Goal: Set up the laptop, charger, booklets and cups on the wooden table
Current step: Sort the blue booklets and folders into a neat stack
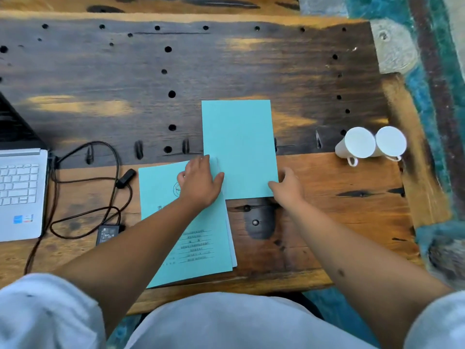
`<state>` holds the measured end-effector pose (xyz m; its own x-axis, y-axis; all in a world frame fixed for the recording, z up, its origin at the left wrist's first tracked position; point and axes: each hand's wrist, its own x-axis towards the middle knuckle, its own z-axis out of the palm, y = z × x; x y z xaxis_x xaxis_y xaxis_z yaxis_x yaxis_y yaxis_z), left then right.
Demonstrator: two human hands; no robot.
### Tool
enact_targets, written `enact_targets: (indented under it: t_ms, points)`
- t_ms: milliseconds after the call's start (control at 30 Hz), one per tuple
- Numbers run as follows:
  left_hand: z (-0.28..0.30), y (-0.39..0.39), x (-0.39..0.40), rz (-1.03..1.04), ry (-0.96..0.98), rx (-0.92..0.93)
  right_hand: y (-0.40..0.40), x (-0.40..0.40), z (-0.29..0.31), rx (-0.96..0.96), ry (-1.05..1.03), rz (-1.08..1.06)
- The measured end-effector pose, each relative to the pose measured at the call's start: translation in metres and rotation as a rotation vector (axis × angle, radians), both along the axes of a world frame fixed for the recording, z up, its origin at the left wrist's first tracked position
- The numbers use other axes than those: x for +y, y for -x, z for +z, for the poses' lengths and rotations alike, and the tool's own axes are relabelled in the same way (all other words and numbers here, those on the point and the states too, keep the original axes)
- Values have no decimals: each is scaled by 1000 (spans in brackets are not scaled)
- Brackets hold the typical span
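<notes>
While the laptop (20, 195) sits open at the left edge of the wooden surface (327, 210) with its charger (107, 234) and looped cable just beside it, the step in hand looks to be the laying out of the booklets. The left hand (200, 183) lies flat, fingers (216, 178) together and pressed down, on the printed booklet (196, 250) that rests near the front edge, seemingly pinning it in place. The right hand (288, 188) meets the lower right corner of a plain blue booklet (237, 147), which lies farther back and overlaps the upper right of the printed one; its fingers appear to nip that corner, though whether they truly clamp it or only push at it I cannot tell. Two white cups (372, 143) lie tipped on their sides, touching one another, well to the right near the surface's edge. Judging by this, laptop and charger seem placed, the booklets are half sorted, and the cups are not yet stood up. The next move likely calls for sliding the plain booklet clear of the printed one and squaring it alongside, keeping the lower booklet from dragging with it.
</notes>
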<state>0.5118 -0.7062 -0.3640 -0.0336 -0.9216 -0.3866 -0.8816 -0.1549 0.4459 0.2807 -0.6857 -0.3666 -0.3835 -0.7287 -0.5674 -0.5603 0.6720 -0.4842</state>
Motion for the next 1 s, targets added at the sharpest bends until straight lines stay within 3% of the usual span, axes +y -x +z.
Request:
enact_targets:
  t_ms: [100,267,567,767,900,1000]
  points:
    - [-8,9,-28,-28,-83,-116,2,-17,-3,-47,8,-39]
    - [-14,21,-48,168,-139,-28,-1,-44,-11,14,-72,8]
    - [-7,23,-60,261,-172,-21,24,-69,-14,-383,-130,-228]
    - [-3,21,-62,299,-207,74,18,-68,-16,-233,-103,-180]
    - [1,28,-68,344,-259,276,24,-65,-18,-169,-74,-215]
    - [1,38,-71,195,-281,293,35,-61,-19,-203,-59,-291]
